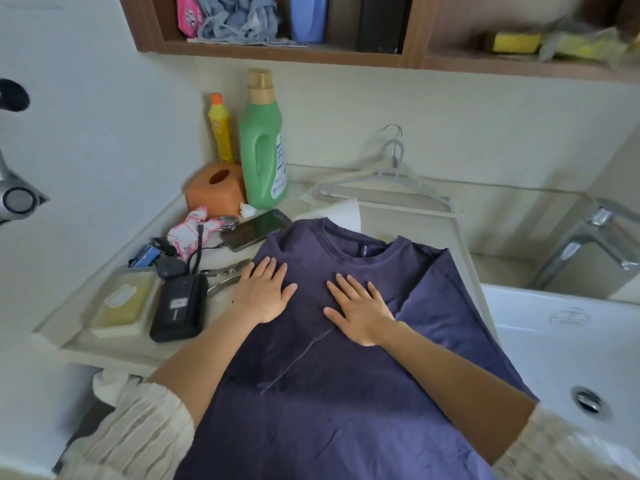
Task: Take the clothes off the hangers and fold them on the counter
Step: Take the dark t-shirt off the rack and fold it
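Pressing down with both palms, the person has the purple T-shirt [346,341] laid across the surface [415,223], collar pointing to the wall and hem trailing off the near edge toward the body. From the head view, the only one we have, the left hand [263,292] lies flat on the shirt's left shoulder area, fingers spread and straight, pinching nothing. The right hand [360,310] is flat too, fingers fanned just below the collar, pushing cloth and not gripping it. The right side of the shirt is already turned in over itself, and a sleeve seam runs diagonally below the hands. The grey hangers [388,188] lie bare against the back wall, well clear of the shirt.

Now the risks, as I read it. The surface is crowded on the left: pliers [225,275], a black power pack [180,306] and a phone [256,228] sit just beside the shirt's left edge, so a sweep or a fold from that side could snag the fabric or shove something off. On the right the sink basin [554,341] touches the shirt's edge; cloth sliding over could land there. The hanging hem could also drag the whole shirt off.

The shirt lies directly under both hands, with each grip flat on top.
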